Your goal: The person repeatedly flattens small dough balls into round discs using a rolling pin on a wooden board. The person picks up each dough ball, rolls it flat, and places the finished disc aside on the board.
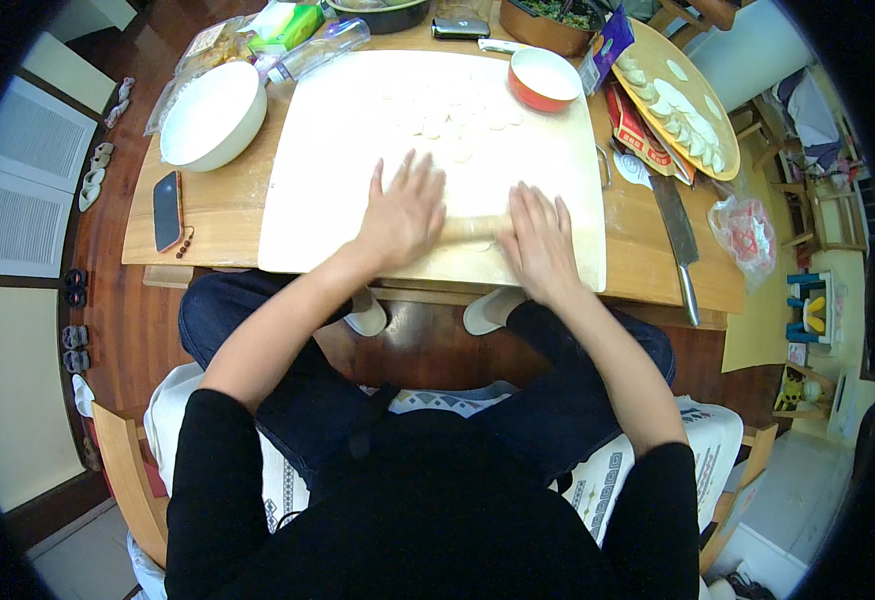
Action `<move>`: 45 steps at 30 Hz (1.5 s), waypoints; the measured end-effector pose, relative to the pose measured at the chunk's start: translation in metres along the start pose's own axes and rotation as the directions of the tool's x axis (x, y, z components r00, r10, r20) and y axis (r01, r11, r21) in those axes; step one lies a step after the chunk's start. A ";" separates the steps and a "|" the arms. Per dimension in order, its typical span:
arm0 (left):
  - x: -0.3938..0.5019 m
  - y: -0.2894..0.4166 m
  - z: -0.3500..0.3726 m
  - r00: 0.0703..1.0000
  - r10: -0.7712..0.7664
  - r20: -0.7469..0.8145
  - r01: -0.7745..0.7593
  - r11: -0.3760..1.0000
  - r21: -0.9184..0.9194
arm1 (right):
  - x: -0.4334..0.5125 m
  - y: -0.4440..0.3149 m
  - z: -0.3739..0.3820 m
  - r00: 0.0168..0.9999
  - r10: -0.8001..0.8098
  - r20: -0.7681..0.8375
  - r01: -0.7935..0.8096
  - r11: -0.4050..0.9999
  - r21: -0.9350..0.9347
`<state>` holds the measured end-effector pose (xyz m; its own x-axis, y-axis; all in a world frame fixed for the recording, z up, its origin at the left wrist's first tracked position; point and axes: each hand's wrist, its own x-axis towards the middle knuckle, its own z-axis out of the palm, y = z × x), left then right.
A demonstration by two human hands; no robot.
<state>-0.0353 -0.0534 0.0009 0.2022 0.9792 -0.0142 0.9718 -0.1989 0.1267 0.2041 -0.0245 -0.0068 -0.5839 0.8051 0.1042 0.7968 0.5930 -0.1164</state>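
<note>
A wooden rolling pin (475, 229) lies crosswise near the front of a large white pastry board (332, 187). My left hand (405, 214) holds the pin's left end under its palm, fingers stretched forward. Under the palm of my right hand (541, 240) is the other end. A thin piece of dough (476, 246) shows partly beneath the pin; the rest is hidden. Farther back on the board are several small pieces of dough (452, 120), pale against the bright surface. A red bowl with a white inside (544, 79) stands at the board's back right.
Right of the board lie a cleaver (677, 225) and a round tray of dumplings and wrappers (726, 127). Leftward are a white bowl (213, 116), a phone (168, 212) and a clear plastic bottle (321, 51). A knife with a white handle (501, 46) lies behind the board.
</note>
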 end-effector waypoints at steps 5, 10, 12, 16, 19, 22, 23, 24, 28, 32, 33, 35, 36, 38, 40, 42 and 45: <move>0.007 0.027 0.012 0.967 0.087 -0.240 -0.162 0.937 -0.311 | -0.057 0.011 0.005 0.982 -0.174 -0.071 0.177 0.983 0.038; 0.051 0.026 0.032 0.951 0.089 -0.297 -0.190 0.925 -0.330 | -0.035 0.023 0.003 0.974 -0.195 -0.116 0.213 0.962 0.172; 0.052 0.022 0.030 0.920 0.141 -0.365 -0.269 0.904 -0.331 | -0.024 0.028 -0.001 0.947 -0.289 -0.142 0.313 0.928 0.203; 0.027 0.016 0.017 0.928 0.102 -0.358 -0.331 0.670 -0.665 | -0.012 0.042 -0.006 0.917 -0.331 -0.220 0.373 0.910 0.184; 0.006 0.002 0.014 0.954 -0.215 -0.211 -0.114 0.390 -0.914 | -0.005 0.052 -0.002 0.928 -0.205 -0.311 0.274 0.941 0.198; -0.007 -0.034 0.013 0.868 -0.438 -0.236 -0.112 0.291 -0.950 | 0.000 0.056 0.006 0.927 -0.093 -0.364 0.176 0.963 0.202; -0.008 -0.054 0.010 0.844 -0.467 -0.265 -0.127 0.306 -0.944 | 0.001 0.056 0.008 0.924 -0.067 -0.376 0.154 0.967 0.206; -0.012 -0.069 0.007 0.813 -0.510 -0.282 -0.157 0.273 -0.949 | 0.001 0.056 0.010 0.912 -0.050 -0.407 0.149 0.965 0.216; -0.028 -0.114 -0.003 0.638 -0.686 -0.351 0.293 0.637 -0.712 | -0.001 0.056 0.013 0.907 0.062 -0.416 0.048 0.968 0.248; -0.032 -0.095 0.009 0.673 -0.595 -0.439 0.295 0.760 -0.579 | -0.001 0.060 0.015 0.865 0.302 -0.401 -0.127 0.904 0.409; -0.029 -0.089 0.014 0.700 -0.576 -0.421 0.398 0.805 -0.440 | -0.001 0.061 0.016 0.847 0.360 -0.390 -0.167 0.878 0.448; -0.023 -0.085 0.021 0.772 -0.534 -0.345 0.531 0.840 -0.112 | 0.000 0.064 0.019 0.838 0.360 -0.409 -0.149 0.874 0.463; -0.019 -0.088 0.023 0.767 -0.517 -0.381 0.504 0.852 -0.142 | 0.000 0.065 0.020 0.834 0.373 -0.408 -0.146 0.861 0.488; -0.014 -0.104 0.021 0.819 -0.441 -0.368 0.386 0.897 -0.217 | 0.000 0.066 0.022 0.835 0.338 -0.435 -0.149 0.898 0.413; -0.014 -0.125 0.017 0.861 -0.375 -0.343 0.269 0.909 -0.318 | 0.000 0.067 0.023 0.837 0.333 -0.435 -0.156 0.906 0.394; -0.016 -0.138 0.014 0.858 -0.362 -0.364 0.206 0.893 -0.401 | -0.001 0.066 0.022 0.834 0.353 -0.423 -0.170 0.896 0.411; -0.014 -0.140 0.018 0.878 -0.327 -0.349 0.201 0.915 -0.350 | -0.001 0.064 0.020 0.832 0.358 -0.423 -0.161 0.887 0.433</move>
<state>-0.1723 -0.0401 -0.0345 -0.1826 0.9387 0.2923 0.8872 0.0292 0.4604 0.2528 0.0134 -0.0343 -0.1350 0.8759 0.4631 0.7337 0.4025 -0.5474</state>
